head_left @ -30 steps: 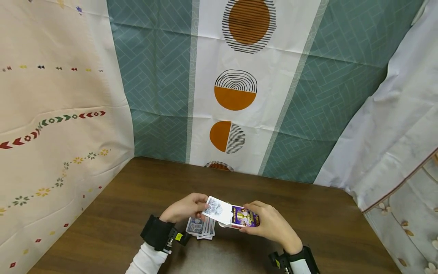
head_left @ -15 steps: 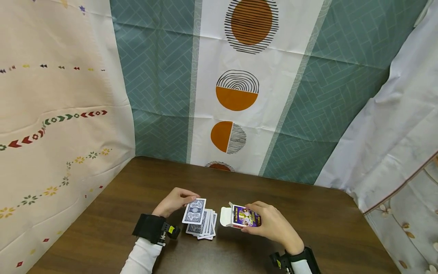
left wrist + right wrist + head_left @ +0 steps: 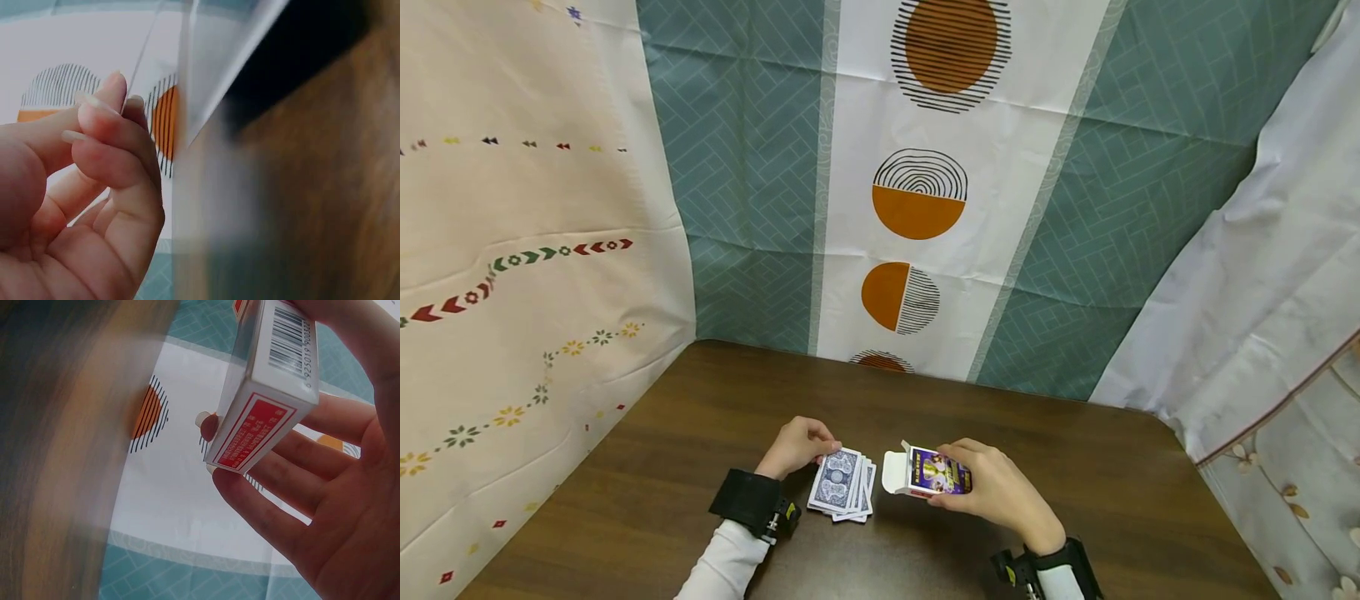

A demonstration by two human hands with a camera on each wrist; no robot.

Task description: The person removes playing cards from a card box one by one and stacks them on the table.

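In the head view my left hand (image 3: 797, 447) pinches the far left corner of a blue-backed playing card (image 3: 836, 478), which lies over a loosely fanned pile of cards (image 3: 861, 500). From the left wrist, that card shows edge-on as a thin line (image 3: 144, 53) between the thumb and fingertips of the hand (image 3: 106, 181). My right hand (image 3: 988, 479) grips a purple card box (image 3: 938, 473) around its right end, its white flap (image 3: 895, 472) open toward the pile. Seen from the right wrist, the box's white side with a barcode (image 3: 289, 344) and a red label faces the camera.
A brown wooden table (image 3: 737, 392) lies beneath both hands. Behind it hangs a green and white curtain (image 3: 752, 208) with orange circles. A cream cloth (image 3: 542, 292) borders the left side and a white cloth (image 3: 1247, 317) the right.
My left hand has drawn a card leftward out of the box's open end, turned it and lowered it over the pile. The right hand has kept the box nearly still.
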